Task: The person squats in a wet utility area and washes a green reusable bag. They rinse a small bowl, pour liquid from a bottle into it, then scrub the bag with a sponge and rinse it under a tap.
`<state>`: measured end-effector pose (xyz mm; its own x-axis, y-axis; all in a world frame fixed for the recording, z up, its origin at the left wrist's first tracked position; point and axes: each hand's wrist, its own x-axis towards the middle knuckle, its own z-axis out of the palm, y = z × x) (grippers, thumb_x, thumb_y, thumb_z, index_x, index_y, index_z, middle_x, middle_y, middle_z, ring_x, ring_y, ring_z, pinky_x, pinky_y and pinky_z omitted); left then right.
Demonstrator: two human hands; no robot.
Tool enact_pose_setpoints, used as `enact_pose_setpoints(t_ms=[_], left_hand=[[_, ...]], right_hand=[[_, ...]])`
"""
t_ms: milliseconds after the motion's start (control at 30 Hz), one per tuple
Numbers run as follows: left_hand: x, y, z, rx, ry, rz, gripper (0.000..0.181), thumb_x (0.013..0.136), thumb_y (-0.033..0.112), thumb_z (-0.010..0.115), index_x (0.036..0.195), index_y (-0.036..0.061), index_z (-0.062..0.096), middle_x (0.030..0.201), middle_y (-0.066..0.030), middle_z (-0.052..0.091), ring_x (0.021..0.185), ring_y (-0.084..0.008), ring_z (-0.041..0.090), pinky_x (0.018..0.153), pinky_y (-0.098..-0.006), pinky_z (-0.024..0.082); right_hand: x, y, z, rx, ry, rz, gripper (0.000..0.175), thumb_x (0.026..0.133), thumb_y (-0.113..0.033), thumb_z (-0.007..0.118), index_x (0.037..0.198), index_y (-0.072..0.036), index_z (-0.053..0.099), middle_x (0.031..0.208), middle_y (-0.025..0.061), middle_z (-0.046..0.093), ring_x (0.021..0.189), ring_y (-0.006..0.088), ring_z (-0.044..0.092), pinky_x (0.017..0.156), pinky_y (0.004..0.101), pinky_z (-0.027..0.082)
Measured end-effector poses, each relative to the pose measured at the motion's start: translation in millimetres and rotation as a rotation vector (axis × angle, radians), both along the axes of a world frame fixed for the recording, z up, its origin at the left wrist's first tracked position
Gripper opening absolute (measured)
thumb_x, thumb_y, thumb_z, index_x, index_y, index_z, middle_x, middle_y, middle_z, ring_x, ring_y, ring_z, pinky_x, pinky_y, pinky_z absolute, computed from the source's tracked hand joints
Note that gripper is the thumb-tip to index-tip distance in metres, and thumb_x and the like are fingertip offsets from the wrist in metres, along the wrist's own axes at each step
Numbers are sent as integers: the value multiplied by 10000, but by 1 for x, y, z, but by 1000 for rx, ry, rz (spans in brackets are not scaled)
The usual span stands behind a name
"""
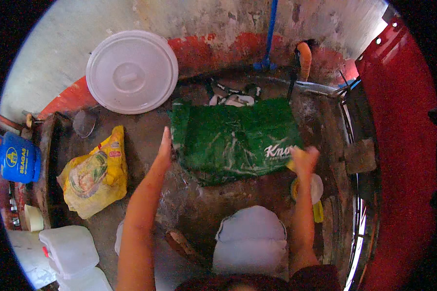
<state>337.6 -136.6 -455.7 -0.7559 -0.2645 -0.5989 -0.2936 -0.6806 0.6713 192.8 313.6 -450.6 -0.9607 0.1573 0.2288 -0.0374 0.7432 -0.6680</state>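
A green bag (236,138) with white lettering lies flat on the dark, worn floor before me; dark straps with pale marks and some whitish material show at its far edge. My left hand (164,149) is upright at the bag's left side, fingers extended, and nothing shows in it. At the bag's lower right corner is my right hand (306,158), blurred, with a yellow piece (291,165) at its fingers; the hold is not sharp. Below the right hand, a round pale container (315,189) is partly hidden by the forearm, with a yellow handle-like part beside it.
A large round plastic lid (131,72) leans at the wall. Left are a yellow printed sack (94,178), a dark scoop-like thing (84,123), a blue gas cylinder (20,158) and a white jerrycan (71,249). A pale cushion-like object (253,240) is near me; a red sheet (404,145) borders the right.
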Motion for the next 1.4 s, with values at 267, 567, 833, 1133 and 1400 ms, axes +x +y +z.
enact_pose_setpoints(t_ms=[267, 567, 833, 1133, 1400], left_hand=[[-19, 101, -4, -1667, -556, -277, 896, 725, 150, 657, 1392, 52, 68, 1255, -276, 381, 1060, -428, 471, 885, -446, 411], [16, 73, -43, -1359, -153, 138, 356, 879, 223, 498, 1146, -9, 540, 951, -220, 621, 906, -350, 595, 777, -369, 451], [6, 90, -63, -1181, -144, 96, 348, 869, 226, 514, 1142, 15, 559, 942, -193, 638, 858, -268, 621, 765, -353, 457], [23, 77, -86, -1413, -446, 17, 319, 872, 155, 504, 1159, 25, 552, 732, -208, 606, 596, -297, 556, 583, -371, 434], [17, 88, -106, -1624, -343, -196, 344, 859, 134, 505, 1191, 48, 534, 726, -217, 566, 627, -343, 536, 598, -425, 423]], right_hand=[[42, 222, -157, 78, -594, -423, 450, 691, -277, 719, 992, -3, 527, 891, 134, 565, 800, 242, 550, 687, 364, 458], [38, 156, -96, -309, -271, -405, 274, 754, -204, 671, 950, -40, 570, 834, 91, 573, 722, 185, 552, 629, 329, 469], [77, -208, -57, -237, 99, 1046, 388, 677, -233, 679, 1018, -82, 571, 1169, 154, 513, 1090, 380, 442, 930, 516, 323], [-30, -37, -108, 564, -120, 513, 412, 710, -43, 494, 1116, -91, 546, 1098, 137, 551, 1013, 331, 488, 844, 445, 395], [37, -266, -113, 191, 217, 670, 283, 764, -172, 487, 994, -28, 568, 975, 171, 561, 950, 356, 501, 911, 486, 374]])
